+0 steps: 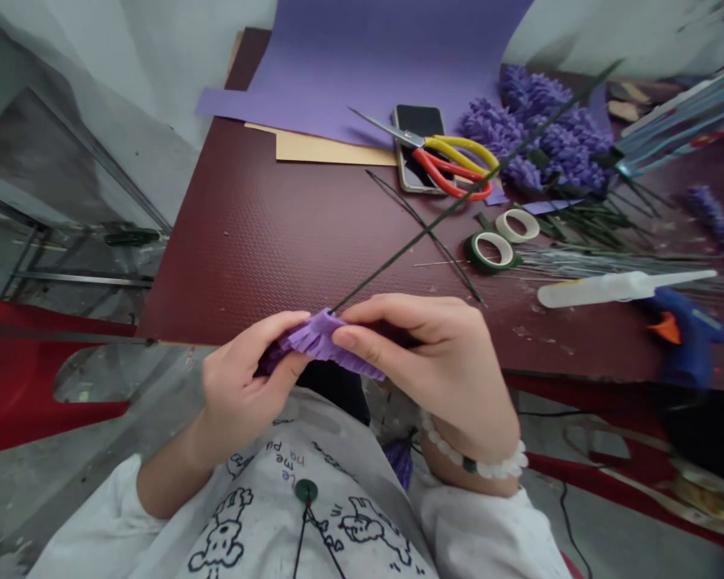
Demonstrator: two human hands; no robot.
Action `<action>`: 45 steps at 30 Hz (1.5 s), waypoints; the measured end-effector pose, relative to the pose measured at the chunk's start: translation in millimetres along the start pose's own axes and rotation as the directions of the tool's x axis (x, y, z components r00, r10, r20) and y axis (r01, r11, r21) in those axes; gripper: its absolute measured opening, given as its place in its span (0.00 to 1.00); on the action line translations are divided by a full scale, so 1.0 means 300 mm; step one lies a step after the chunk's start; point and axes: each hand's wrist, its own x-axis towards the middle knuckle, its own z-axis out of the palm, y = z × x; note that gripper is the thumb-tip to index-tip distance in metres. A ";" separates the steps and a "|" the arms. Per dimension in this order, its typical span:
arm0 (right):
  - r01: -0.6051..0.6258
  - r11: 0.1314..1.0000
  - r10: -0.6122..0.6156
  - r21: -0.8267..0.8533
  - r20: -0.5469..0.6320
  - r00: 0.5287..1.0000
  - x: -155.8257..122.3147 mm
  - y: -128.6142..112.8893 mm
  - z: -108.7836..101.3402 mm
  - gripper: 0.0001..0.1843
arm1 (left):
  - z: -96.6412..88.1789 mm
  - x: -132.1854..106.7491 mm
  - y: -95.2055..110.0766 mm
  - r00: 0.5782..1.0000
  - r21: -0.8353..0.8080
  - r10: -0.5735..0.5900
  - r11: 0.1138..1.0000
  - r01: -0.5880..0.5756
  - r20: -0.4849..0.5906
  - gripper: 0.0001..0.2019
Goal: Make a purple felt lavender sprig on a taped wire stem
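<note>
My left hand (247,370) pinches one side of a fringed purple strip (319,331), which looks like paper or foam. On the strip's other side, my right hand (434,354) grips it between thumb and fingers. A long green wire stem (422,233) runs from the strip up to the right, over the table. The strip appears bunched around the stem's lower end, partly covered by my fingers. Both hands are close together at the table's front edge. Two dark green stems (425,225) lie crossed on the table beyond my right hand.
On the maroon table (265,241) lie scissors (422,145) over a phone (419,121), tape rolls (491,251), a white nozzle bottle (609,288) and wires (591,261). Purple flowers (536,129) and a purple sheet (386,64) lie behind. A blue glue gun (691,330) sits right.
</note>
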 end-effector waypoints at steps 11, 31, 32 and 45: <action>0.136 0.979 -0.142 0.153 0.029 0.989 0.023 0.038 0.013 0.06 | -0.009 0.024 0.010 0.781 -0.738 -0.193 0.258 0.624 0.593 0.10; 0.045 0.987 -0.031 0.153 -0.091 0.995 0.044 0.085 0.062 0.08 | -0.015 0.058 0.018 0.938 -0.231 -0.278 0.918 0.323 0.208 0.13; 0.064 0.984 -0.055 0.168 -0.056 0.997 0.044 0.085 0.056 0.07 | -0.017 0.059 0.023 0.901 -0.312 -0.324 0.858 0.409 0.289 0.11; 0.246 0.839 -0.365 0.486 0.167 0.916 0.062 0.093 0.006 0.07 | 0.018 0.026 -0.011 0.420 -0.388 0.124 -0.218 0.895 0.899 0.10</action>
